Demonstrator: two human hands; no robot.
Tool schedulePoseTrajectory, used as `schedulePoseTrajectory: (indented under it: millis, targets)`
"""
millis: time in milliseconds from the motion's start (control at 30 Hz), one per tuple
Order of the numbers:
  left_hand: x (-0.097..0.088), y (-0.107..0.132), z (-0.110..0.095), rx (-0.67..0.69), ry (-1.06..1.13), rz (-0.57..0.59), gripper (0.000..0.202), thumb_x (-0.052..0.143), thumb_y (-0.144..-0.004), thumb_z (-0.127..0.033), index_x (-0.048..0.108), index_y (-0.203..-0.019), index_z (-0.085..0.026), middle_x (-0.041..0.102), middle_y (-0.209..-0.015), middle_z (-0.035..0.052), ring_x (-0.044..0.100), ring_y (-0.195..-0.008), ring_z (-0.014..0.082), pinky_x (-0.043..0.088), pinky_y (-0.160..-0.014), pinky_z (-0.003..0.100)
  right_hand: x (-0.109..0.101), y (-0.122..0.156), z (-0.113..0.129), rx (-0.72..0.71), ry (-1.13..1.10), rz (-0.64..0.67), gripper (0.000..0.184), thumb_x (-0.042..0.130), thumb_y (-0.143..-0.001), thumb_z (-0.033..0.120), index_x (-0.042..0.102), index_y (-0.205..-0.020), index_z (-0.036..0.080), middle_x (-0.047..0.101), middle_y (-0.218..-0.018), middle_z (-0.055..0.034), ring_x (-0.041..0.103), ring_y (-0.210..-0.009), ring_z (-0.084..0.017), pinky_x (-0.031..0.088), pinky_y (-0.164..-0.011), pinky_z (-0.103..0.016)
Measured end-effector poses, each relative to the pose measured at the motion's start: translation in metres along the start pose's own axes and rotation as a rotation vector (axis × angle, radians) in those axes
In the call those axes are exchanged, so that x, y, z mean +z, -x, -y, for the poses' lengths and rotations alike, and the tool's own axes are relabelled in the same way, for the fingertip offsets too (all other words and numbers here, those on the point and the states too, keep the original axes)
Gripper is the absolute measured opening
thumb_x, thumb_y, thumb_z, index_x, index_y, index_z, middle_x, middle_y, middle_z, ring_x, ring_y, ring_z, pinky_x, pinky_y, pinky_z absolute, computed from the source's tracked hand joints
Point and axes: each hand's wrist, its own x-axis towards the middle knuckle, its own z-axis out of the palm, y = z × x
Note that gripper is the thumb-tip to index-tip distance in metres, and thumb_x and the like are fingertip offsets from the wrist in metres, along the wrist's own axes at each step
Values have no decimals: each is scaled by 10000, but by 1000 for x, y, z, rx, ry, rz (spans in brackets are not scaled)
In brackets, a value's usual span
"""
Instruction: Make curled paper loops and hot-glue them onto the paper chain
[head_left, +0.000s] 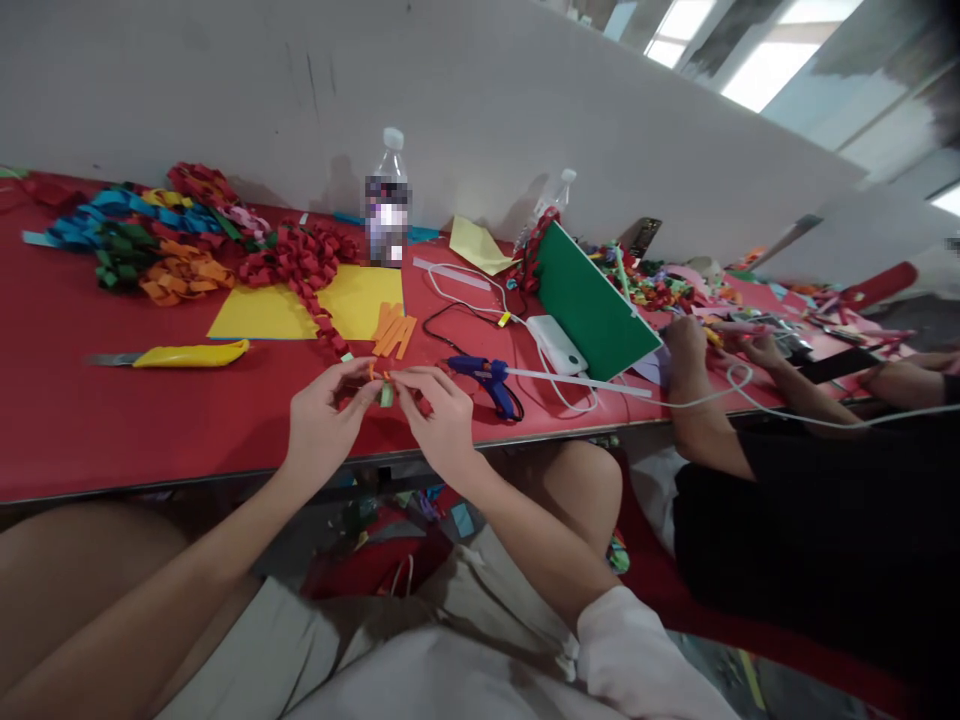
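Note:
Near the table's front edge, my left hand (322, 415) and my right hand (441, 412) meet fingertip to fingertip. Both are closed in a pinch on a small orange paper strip (380, 374), which bends between them. A light green paper link (387, 394) hangs just below, between the fingers. A red paper chain (322, 325) runs from a heap of red links down to my left fingertips. Fingers hide part of the orange strip, so I cannot tell how it joins the chain. Just behind my hands lie loose orange paper strips (396, 330) beside a yellow sheet (364, 300).
A blue glue gun (487, 380) lies right of my right hand, its white cable nearby. A yellow-handled knife (191, 354) is at left, below coloured paper chains (127, 220). A bottle (388, 205) and green board (589, 300) stand behind. A co-worker's hands (686, 345) are at right.

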Motion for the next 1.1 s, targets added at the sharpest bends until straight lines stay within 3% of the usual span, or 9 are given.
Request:
schedulePoseTrajectory:
  millis: [200, 467, 567, 633, 733, 800, 933, 1033, 1100]
  targets:
    - [-2, -3, 8, -110, 127, 19, 423, 727, -847, -505, 743, -1104, -169, 770, -1057, 93, 722, -910, 217, 607, -856, 358, -3, -1, 5, -49, 17, 15, 195, 551, -998, 237, 741, -1041, 220, 742, -1031, -78, 708, -966, -152, 582, -897, -281]
    - [-3, 0, 2, -48, 58, 77, 371, 724, -862, -473, 766, -1108, -199, 775, -1066, 80, 730, -924, 218, 607, -864, 352, -4, -3, 3, -64, -2, 24, 174, 586, -978, 237, 758, -958, 214, 764, -986, -73, 724, -892, -156, 588, -828, -284]
    - [-8, -8, 1, -72, 73, 43, 387, 750, -838, -479, 768, -1102, -196, 780, -1059, 70, 729, -919, 215, 608, -876, 357, -21, -4, 8, -74, 31, 50, 173, 592, -983, 285, 743, -953, 206, 767, -960, -66, 713, -844, -149, 560, -779, -272]
    - [-15, -17, 3, -102, 132, -34, 393, 777, -819, -467, 767, -1101, -193, 782, -1055, 57, 726, -916, 203, 605, -896, 360, -45, -5, 13, -61, 119, 165, 215, 611, -975, 343, 707, -850, 197, 734, -800, -36, 656, -691, -130, 495, -659, -259]
    - [-27, -33, 10, -118, 248, -176, 374, 818, -798, -408, 764, -1087, -176, 783, -1037, 35, 712, -909, 167, 591, -936, 353, -94, -7, 12, 47, 318, 642, 337, 627, -952, 455, 633, -720, 211, 672, -671, 6, 592, -615, -125, 400, -600, -265]
    - [-34, -40, 14, -104, 292, -209, 362, 821, -806, -379, 752, -1095, -171, 777, -1020, 19, 698, -894, 139, 586, -934, 334, -125, -6, 4, 194, 416, 828, 370, 626, -933, 516, 614, -714, 218, 663, -660, 14, 585, -596, -133, 359, -562, -264]
    - [-38, -42, 15, -43, 299, -175, 385, 828, -808, -383, 724, -1125, -191, 746, -979, -5, 664, -880, 99, 579, -858, 245, -150, -3, -28, 428, 723, 572, 418, 612, -888, 623, 617, -837, 208, 649, -697, -19, 585, -614, -186, 358, -559, -287]
    - [-34, -38, 13, -33, 277, -123, 381, 822, -813, -401, 707, -1109, -189, 733, -986, 1, 656, -875, 95, 575, -824, 228, -136, -3, -56, 346, 622, 436, 518, 688, -834, 585, 623, -1131, 167, 695, -1009, -107, 649, -838, -239, 455, -675, -324]
    - [-31, -36, 12, -21, 244, -75, 366, 812, -822, -413, 707, -1082, -178, 731, -954, 5, 653, -829, 96, 576, -786, 236, -121, -4, -71, 301, 496, 410, 496, 685, -846, 533, 642, -1153, 146, 694, -1016, -114, 642, -847, -234, 467, -700, -330]
